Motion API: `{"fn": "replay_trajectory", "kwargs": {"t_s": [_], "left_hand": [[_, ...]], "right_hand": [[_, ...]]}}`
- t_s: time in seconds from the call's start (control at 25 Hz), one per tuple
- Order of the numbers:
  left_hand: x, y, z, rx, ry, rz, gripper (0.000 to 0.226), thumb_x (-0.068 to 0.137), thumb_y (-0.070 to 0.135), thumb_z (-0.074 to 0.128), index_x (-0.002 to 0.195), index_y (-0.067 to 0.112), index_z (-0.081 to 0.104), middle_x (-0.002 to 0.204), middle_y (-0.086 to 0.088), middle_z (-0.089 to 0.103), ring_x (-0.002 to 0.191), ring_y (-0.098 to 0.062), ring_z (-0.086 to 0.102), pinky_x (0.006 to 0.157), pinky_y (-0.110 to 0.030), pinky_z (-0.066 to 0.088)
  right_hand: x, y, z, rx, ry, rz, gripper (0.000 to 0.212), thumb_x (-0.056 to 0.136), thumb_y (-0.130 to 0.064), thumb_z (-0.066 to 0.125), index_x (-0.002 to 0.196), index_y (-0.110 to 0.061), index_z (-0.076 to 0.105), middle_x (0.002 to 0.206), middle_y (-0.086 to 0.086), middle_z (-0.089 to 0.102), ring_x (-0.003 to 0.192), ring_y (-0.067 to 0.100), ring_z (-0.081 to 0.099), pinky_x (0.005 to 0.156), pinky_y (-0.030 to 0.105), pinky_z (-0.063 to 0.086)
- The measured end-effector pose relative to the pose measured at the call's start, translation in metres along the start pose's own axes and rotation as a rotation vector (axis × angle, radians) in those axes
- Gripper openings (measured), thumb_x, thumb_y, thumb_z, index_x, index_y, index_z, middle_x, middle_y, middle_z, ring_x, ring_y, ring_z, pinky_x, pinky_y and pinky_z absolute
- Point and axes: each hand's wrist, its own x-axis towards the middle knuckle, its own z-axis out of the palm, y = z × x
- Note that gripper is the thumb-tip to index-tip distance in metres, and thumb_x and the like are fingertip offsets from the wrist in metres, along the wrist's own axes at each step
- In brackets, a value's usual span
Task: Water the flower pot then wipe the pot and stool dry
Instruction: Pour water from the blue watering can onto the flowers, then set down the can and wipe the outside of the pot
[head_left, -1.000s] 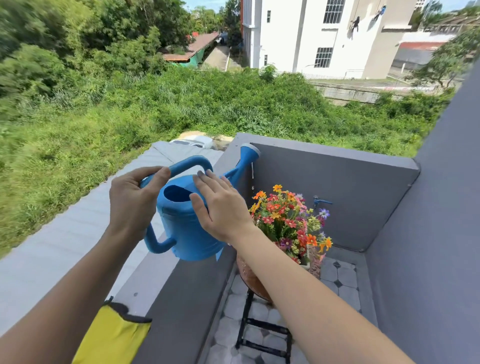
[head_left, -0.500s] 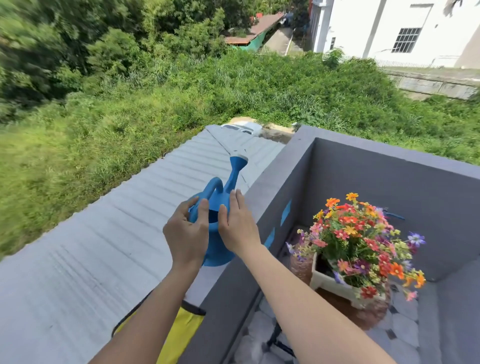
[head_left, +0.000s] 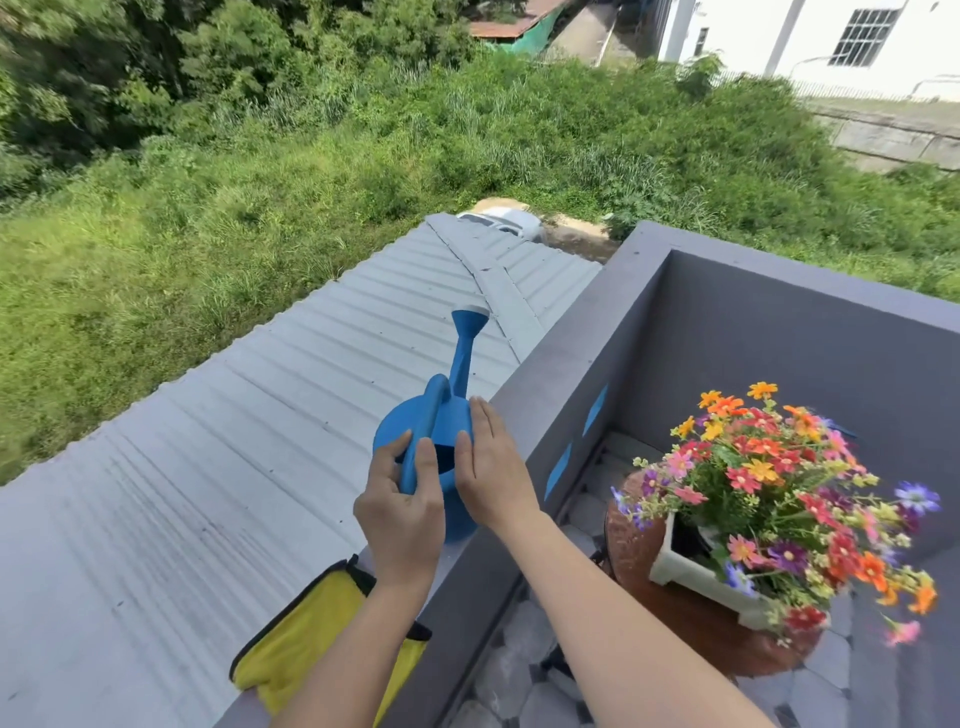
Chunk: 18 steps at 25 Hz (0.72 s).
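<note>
Gripping handle of watering can (head_left: 447, 415) with left hand (head_left: 402, 525), bracing can's side with flat right hand (head_left: 493, 478). Set upright on wall ledge (head_left: 566, 353), spout pointing away. Next, likely: reaching for yellow cloth (head_left: 306, 639) (just behind left wrist, same ledge). Flower pot (head_left: 691, 571) low to right, on stool (head_left: 675, 618).

We see a blue plastic watering can (head_left: 452, 415) upright on the flat top of a grey balcony wall (head_left: 571, 332). The left hand (head_left: 402, 512) wraps its fingers (head_left: 388, 457) round the handle, and the right hand (head_left: 493, 473) lies flat against the can's side. A yellow black-edged cloth (head_left: 306, 634) lies on the wall below, and a white square flower pot (head_left: 691, 571) sits on a round brown stool (head_left: 675, 623).
</note>
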Motion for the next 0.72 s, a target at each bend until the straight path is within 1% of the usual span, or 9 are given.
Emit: {"fn": "replay_trajectory", "kwargs": {"t_s": [0.08,0.2,0.36,0.48,0.52,0.56,0.6,0.64,0.72], "left_hand": [[-0.003,-0.001,0.001,0.014,-0.022,0.002,0.022,0.089,0.031,0.058,0.099,0.011,0.061,0.05,0.005,0.047,0.045,-0.009,0.048,0.042,-0.013,0.035],[-0.008,0.0,0.0,0.034,-0.075,-0.017,0.016,0.092,0.027,0.054,0.1,0.013,0.056,0.052,0.007,0.045,0.043,-0.006,0.046,0.044,-0.014,0.036],[-0.01,0.002,-0.004,0.045,-0.156,-0.015,0.017,0.093,0.031,0.051,0.103,0.018,0.05,0.058,0.01,0.045,0.043,-0.003,0.044,0.047,-0.015,0.035],[-0.011,0.005,-0.008,0.07,-0.216,-0.019,0.023,0.094,0.037,0.047,0.107,0.018,0.048,0.058,0.01,0.046,0.045,-0.005,0.044,0.053,-0.025,0.038],[-0.013,0.006,-0.011,0.079,-0.234,-0.007,0.029,0.094,0.041,0.043,0.111,0.018,0.049,0.062,0.011,0.048,0.051,-0.005,0.047,0.057,-0.027,0.041],[-0.014,0.008,-0.015,0.08,-0.247,0.014,0.036,0.093,0.044,0.038,0.115,0.019,0.051,0.07,0.012,0.052,0.064,-0.008,0.053,0.065,-0.027,0.043],[-0.015,0.006,-0.02,0.068,-0.258,0.026,0.041,0.093,0.045,0.032,0.119,0.021,0.052,0.083,0.015,0.054,0.082,-0.01,0.056,0.076,-0.025,0.044],[-0.016,0.003,-0.025,0.043,-0.264,0.02,0.045,0.093,0.045,0.028,0.123,0.023,0.052,0.097,0.016,0.054,0.099,-0.009,0.054,0.088,-0.022,0.041],[-0.016,-0.01,-0.039,-0.003,-0.264,-0.049,0.04,0.096,0.044,0.024,0.123,0.033,0.051,0.119,0.009,0.053,0.118,-0.01,0.048,0.102,-0.026,0.036]], "right_hand": [[0.001,0.004,0.0,0.011,0.009,-0.005,0.054,0.101,-0.029,0.022,0.151,-0.012,0.014,0.16,-0.001,0.013,0.146,0.009,0.011,0.113,0.022,0.016],[-0.001,0.009,-0.002,0.022,0.004,-0.015,0.054,0.101,-0.029,0.023,0.151,-0.011,0.015,0.16,0.001,0.014,0.146,0.01,0.012,0.114,0.023,0.015],[-0.003,0.009,-0.004,0.002,0.008,-0.024,0.054,0.101,-0.03,0.023,0.151,-0.011,0.015,0.16,0.001,0.015,0.146,0.01,0.012,0.114,0.025,0.017],[-0.006,0.007,-0.005,0.023,0.012,-0.006,0.055,0.101,-0.033,0.021,0.151,-0.014,0.012,0.161,-0.001,0.012,0.146,0.01,0.012,0.114,0.028,0.02],[-0.01,0.007,-0.005,0.055,0.027,0.011,0.056,0.101,-0.036,0.021,0.152,-0.015,0.011,0.161,-0.002,0.012,0.146,0.01,0.013,0.113,0.028,0.02],[-0.015,0.008,-0.004,0.1,0.054,0.035,0.057,0.1,-0.038,0.021,0.152,-0.016,0.01,0.16,-0.003,0.013,0.146,0.01,0.014,0.113,0.027,0.02],[-0.021,0.01,-0.001,0.153,0.089,0.065,0.058,0.1,-0.04,0.021,0.152,-0.016,0.011,0.16,-0.003,0.014,0.146,0.01,0.014,0.112,0.025,0.017],[-0.028,0.012,0.002,0.203,0.124,0.099,0.058,0.1,-0.042,0.021,0.152,-0.016,0.011,0.16,-0.002,0.016,0.146,0.011,0.015,0.112,0.023,0.015],[-0.045,0.017,0.014,0.295,0.176,0.171,0.059,0.1,-0.042,0.021,0.151,-0.014,0.011,0.159,0.002,0.02,0.145,0.013,0.017,0.115,0.025,0.015]]}}
